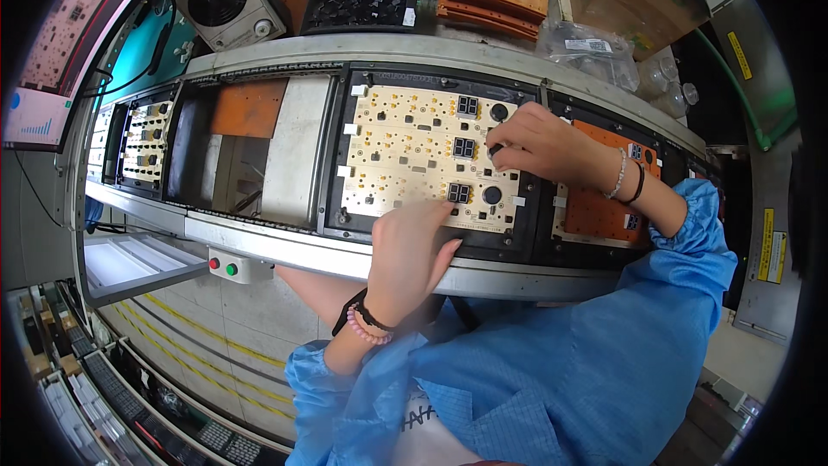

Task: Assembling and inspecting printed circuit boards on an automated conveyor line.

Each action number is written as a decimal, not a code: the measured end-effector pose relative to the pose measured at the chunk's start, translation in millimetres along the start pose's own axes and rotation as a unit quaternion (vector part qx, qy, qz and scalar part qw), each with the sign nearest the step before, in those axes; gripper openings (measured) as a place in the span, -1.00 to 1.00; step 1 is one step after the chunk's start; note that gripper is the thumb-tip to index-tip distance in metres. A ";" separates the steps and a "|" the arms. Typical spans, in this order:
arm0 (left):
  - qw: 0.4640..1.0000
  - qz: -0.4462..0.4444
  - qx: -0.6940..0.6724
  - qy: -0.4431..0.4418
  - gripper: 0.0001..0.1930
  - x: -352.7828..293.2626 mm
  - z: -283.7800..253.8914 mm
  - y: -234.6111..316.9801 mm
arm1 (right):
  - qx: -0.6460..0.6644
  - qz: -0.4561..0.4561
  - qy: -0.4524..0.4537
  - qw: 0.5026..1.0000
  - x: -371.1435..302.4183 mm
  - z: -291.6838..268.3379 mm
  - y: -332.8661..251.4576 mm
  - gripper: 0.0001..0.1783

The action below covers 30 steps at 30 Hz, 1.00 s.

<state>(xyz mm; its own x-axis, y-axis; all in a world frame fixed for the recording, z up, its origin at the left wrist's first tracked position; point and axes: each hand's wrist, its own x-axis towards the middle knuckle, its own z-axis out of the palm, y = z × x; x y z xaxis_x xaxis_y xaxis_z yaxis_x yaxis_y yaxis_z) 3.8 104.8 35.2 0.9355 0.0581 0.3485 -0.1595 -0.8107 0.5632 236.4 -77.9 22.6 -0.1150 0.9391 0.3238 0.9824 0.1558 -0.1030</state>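
"What's underfoot?"

"Pale grey floor tiles [250, 319], crossed at an angle by yellow striped floor lines [216, 330]. In the lower left corner stands a low rack with pale edges and dark trays [203, 406]."

"And the furniture?"

"A long desk with silver metal rails [285, 250] runs across the room. Under its left end, a pale panel in a grey frame [142, 263] catches the light."

"What closes off the sides?"

"On the right, a tall grey metal cabinet [746, 302] with yellow labels, near a curved green hose [763, 134]. On the left, a plain pale grey surface [34, 216]; wall or panel, I can't tell."
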 end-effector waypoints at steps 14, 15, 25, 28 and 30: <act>1.000 0.004 0.014 -0.003 -0.53 1.3 2.5 -1.2 | 0.002 -0.061 0.023 0.998 -11.4 6.3 5.8 -0.81; 1.000 0.003 0.007 -0.009 -0.53 2.2 2.4 -1.9 | 0.001 -0.060 0.024 0.998 -12.4 7.1 6.1 -0.81; 0.991 0.054 0.119 0.005 -0.64 3.2 -15.9 -28.2 | 0.121 0.135 0.029 0.983 -15.6 -18.9 8.3 -0.75; 0.980 0.042 0.192 -0.039 -0.61 27.8 -34.8 -47.0 | 0.083 0.238 0.015 0.968 -32.7 -20.4 6.2 -0.68; 0.972 0.049 0.229 -0.032 -0.55 50.9 -36.6 -63.4 | 0.040 0.252 -0.016 0.967 -37.9 -22.7 3.2 -0.58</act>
<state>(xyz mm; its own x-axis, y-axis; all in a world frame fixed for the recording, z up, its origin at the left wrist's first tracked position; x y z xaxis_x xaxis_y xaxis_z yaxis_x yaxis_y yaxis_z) 50.0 180.5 44.7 0.9431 -0.0570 0.3276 -0.1057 -0.9855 0.1328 247.2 -120.0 31.4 0.3703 0.9106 0.1835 0.9003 -0.3031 -0.3126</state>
